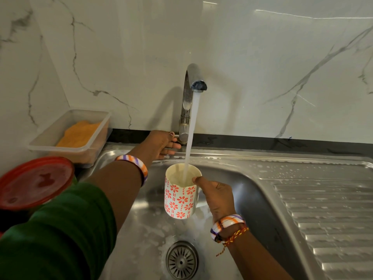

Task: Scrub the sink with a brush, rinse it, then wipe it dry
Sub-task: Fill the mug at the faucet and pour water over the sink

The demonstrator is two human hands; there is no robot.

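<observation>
Water runs from the chrome tap (191, 81) in a straight stream into a white mug with red flower print (179, 196). My right hand (217, 196) grips the mug by its right side, thumb over the rim, and holds it upright above the steel sink (250, 190). My left hand (162, 144) reaches to the tap's base, its fingers curled round the lever there. The basin floor looks wet with soapy streaks around the round drain strainer (182, 259). No brush or cloth is in view.
A ribbed steel draining board (331, 215), beaded with water, fills the right. A clear plastic tub (50, 142) with an orange sponge or cloth (79, 134) stands at the back left, beside a red lid (34, 181). A marble wall rises behind.
</observation>
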